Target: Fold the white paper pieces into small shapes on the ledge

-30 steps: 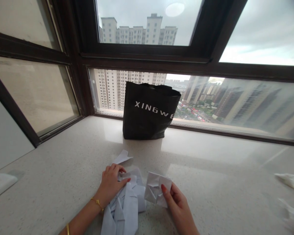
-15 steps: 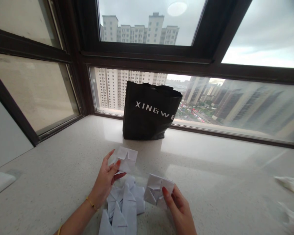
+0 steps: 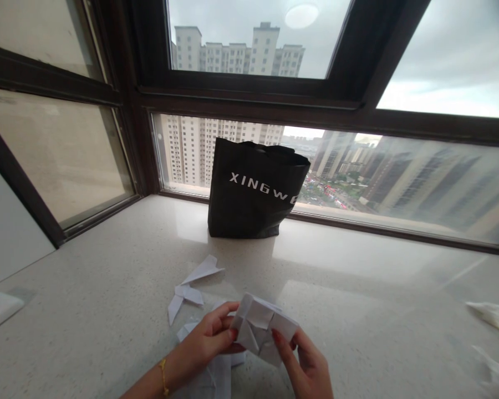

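A white folded paper square [image 3: 253, 324] with creased flaps is held up between my two hands. My left hand [image 3: 216, 335] grips its left edge, thumb in front and fingers behind. At the right edge, my right hand [image 3: 301, 354] pinches it with the thumb on the front flap. Another paper edge shows behind its top; whether that is a separate piece I cannot tell. Under my left hand and wrist lies a pile of folded white paper [image 3: 220, 374], mostly hidden. Beyond it, a pointed, winged paper shape [image 3: 189, 291] rests on the counter.
A black bag [image 3: 249, 194] with white lettering stands at the back of the speckled white counter [image 3: 378, 332], against the window. Crumpled plastic packaging [image 3: 494, 321] lies at the right edge. A white object [image 3: 0, 310] sits at the far left.
My left hand has come right and down from its separate folded paper to the square in my right hand. The winged paper shape now shows where my left hand was.
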{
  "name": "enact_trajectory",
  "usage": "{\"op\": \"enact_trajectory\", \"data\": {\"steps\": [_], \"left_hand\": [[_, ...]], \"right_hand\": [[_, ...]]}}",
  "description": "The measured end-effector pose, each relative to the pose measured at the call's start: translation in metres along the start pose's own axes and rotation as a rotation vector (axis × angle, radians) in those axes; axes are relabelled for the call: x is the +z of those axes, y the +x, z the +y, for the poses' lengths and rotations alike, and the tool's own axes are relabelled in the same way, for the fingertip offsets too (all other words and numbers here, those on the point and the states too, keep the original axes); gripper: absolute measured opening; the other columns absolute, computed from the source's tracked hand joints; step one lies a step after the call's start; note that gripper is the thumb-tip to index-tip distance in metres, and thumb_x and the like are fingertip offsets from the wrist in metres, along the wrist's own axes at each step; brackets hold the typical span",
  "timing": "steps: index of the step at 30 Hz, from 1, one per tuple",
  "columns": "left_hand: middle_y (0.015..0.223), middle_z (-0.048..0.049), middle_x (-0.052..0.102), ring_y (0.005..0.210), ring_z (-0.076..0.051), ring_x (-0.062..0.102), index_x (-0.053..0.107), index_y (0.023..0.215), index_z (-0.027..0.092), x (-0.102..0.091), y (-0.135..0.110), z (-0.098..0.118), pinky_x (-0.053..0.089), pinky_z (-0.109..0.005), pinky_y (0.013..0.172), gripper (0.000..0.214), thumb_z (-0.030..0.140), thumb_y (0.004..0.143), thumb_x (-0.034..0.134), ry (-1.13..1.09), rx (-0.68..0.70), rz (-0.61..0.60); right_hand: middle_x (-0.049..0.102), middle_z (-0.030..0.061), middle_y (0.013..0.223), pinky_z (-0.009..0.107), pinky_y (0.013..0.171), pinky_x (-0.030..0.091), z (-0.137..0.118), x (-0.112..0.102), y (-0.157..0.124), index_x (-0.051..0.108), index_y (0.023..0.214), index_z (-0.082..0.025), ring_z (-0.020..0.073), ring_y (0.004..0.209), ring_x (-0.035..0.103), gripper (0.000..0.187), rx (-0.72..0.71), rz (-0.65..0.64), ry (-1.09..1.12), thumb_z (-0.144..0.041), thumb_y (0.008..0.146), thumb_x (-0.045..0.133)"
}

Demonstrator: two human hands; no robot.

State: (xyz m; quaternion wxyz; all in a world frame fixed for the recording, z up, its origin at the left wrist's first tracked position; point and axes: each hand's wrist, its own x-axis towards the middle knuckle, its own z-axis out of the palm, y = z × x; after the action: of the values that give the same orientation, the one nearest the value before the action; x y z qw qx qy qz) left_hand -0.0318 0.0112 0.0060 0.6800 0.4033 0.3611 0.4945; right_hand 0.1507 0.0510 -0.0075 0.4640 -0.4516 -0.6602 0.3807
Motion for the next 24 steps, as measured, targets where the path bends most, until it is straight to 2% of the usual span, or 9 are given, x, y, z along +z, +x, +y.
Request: {"op": "enact_trajectory", "data": {"steps": [4, 7, 13, 14, 16, 18, 19, 21, 24], "left_hand": [[0.096, -0.0042, 0.061, 0.092, -0.019, 0.056, 0.056, 0.110, 0.023, 0.004, -0.003, 0.004, 0.040, -0.034, 0.086, 0.044, 0.035, 0.068, 0.065, 0.028, 0.011, -0.070], [0.094, -0.0039, 0.060, 0.092, -0.020, 0.055, 0.058, 0.107, 0.022, 0.006, -0.003, 0.006, 0.041, -0.033, 0.085, 0.045, 0.039, 0.066, 0.067, 0.064, 0.012, -0.089], [0.094, -0.0046, 0.059, 0.092, -0.018, 0.055, 0.059, 0.105, 0.020, 0.012, -0.004, 0.005, 0.042, -0.031, 0.084, 0.038, 0.044, 0.075, 0.058, 0.152, -0.008, -0.068], [0.095, -0.0048, 0.059, 0.093, -0.018, 0.055, 0.059, 0.104, 0.020, 0.012, -0.004, 0.005, 0.042, -0.031, 0.084, 0.037, 0.044, 0.076, 0.057, 0.158, -0.008, -0.058], [0.096, -0.0049, 0.059, 0.094, -0.019, 0.054, 0.059, 0.103, 0.020, 0.013, -0.004, 0.006, 0.041, -0.032, 0.086, 0.036, 0.045, 0.078, 0.055, 0.163, -0.006, -0.042], [0.096, -0.0046, 0.059, 0.094, -0.019, 0.055, 0.059, 0.102, 0.019, 0.012, -0.004, 0.007, 0.041, -0.034, 0.087, 0.036, 0.045, 0.078, 0.054, 0.163, -0.001, -0.021], [0.097, -0.0045, 0.059, 0.094, -0.019, 0.055, 0.059, 0.103, 0.019, 0.012, -0.004, 0.008, 0.041, -0.034, 0.088, 0.037, 0.046, 0.077, 0.054, 0.164, 0.000, -0.011], [0.097, -0.0043, 0.059, 0.094, -0.019, 0.055, 0.059, 0.103, 0.019, 0.011, -0.004, 0.010, 0.042, -0.034, 0.087, 0.037, 0.046, 0.077, 0.054, 0.168, 0.008, 0.000], [0.098, -0.0046, 0.059, 0.096, -0.019, 0.054, 0.058, 0.106, 0.019, 0.010, -0.004, 0.011, 0.042, -0.033, 0.086, 0.038, 0.045, 0.078, 0.053, 0.201, 0.016, -0.033]], "right_hand": [[0.043, -0.0021, 0.052, 0.022, 0.050, 0.037, 0.012, -0.003, 0.007, 0.058, 0.060, -0.018, 0.0131, 0.052, 0.044, 0.034, 0.043, -0.097, -0.040, -0.049, 0.074, 0.054], [0.045, -0.0015, 0.054, 0.022, 0.052, 0.039, 0.018, -0.004, 0.008, 0.060, 0.062, -0.017, 0.0136, 0.054, 0.046, 0.034, 0.054, -0.119, -0.045, -0.049, 0.073, 0.054], [0.048, -0.0006, 0.054, 0.023, 0.054, 0.039, 0.019, -0.001, 0.006, 0.059, 0.062, -0.018, 0.0146, 0.055, 0.047, 0.034, 0.081, -0.163, -0.030, -0.050, 0.072, 0.056], [0.048, -0.0009, 0.055, 0.023, 0.054, 0.039, 0.020, 0.000, 0.006, 0.059, 0.065, -0.018, 0.0144, 0.055, 0.046, 0.032, 0.080, -0.166, -0.011, -0.049, 0.072, 0.057], [0.049, -0.0017, 0.059, 0.023, 0.054, 0.040, 0.021, 0.001, 0.008, 0.060, 0.084, -0.019, 0.0140, 0.056, 0.046, 0.030, 0.065, -0.125, 0.048, -0.046, 0.072, 0.058], [0.052, -0.0013, 0.067, 0.024, 0.056, 0.042, 0.022, 0.002, 0.010, 0.051, 0.109, -0.021, 0.0141, 0.058, 0.048, 0.047, 0.056, -0.074, 0.108, -0.044, 0.070, 0.062], [0.054, -0.0005, 0.071, 0.024, 0.056, 0.043, 0.022, 0.002, 0.011, 0.047, 0.115, -0.021, 0.0144, 0.059, 0.049, 0.054, 0.058, -0.070, 0.127, -0.045, 0.068, 0.063], [0.056, 0.0016, 0.075, 0.025, 0.057, 0.043, 0.020, 0.002, 0.014, 0.054, 0.108, -0.020, 0.0153, 0.062, 0.051, 0.049, 0.060, -0.129, 0.120, -0.047, 0.068, 0.062], [0.058, 0.0023, 0.071, 0.025, 0.058, 0.042, 0.014, 0.001, 0.016, 0.063, 0.079, -0.019, 0.0161, 0.064, 0.052, 0.030, 0.026, -0.239, 0.064, -0.048, 0.072, 0.057]]}}
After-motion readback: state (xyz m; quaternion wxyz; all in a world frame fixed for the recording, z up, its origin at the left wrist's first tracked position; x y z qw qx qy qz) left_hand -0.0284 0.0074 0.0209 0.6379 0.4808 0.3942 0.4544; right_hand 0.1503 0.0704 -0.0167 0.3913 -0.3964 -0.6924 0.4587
